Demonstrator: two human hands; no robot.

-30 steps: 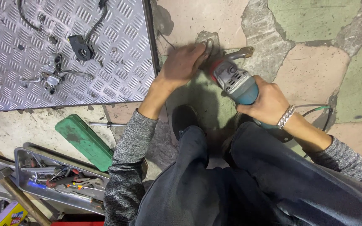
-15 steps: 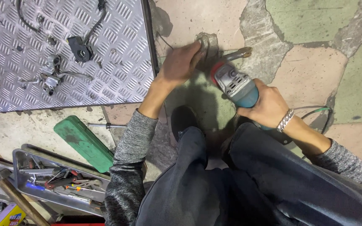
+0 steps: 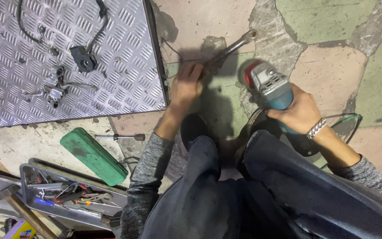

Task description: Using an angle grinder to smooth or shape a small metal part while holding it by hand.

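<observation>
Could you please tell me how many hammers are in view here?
1. The hammer lies at the lower left, its head beside the tool tray and its wooden handle running towards the bottom edge. Others may be hidden in the tray's clutter.

You work under dim, warm artificial light coming from behind and above you. Your left hand (image 3: 186, 86) and the teal-bodied angle grinder (image 3: 268, 86) throw dark, soft shadows forward across the patchwork stone floor (image 3: 332, 66). The embossed metal tread plate (image 3: 124, 53) catches mild glare. The grinder's head is slightly motion-blurred; picture edges look a little soft.
</observation>
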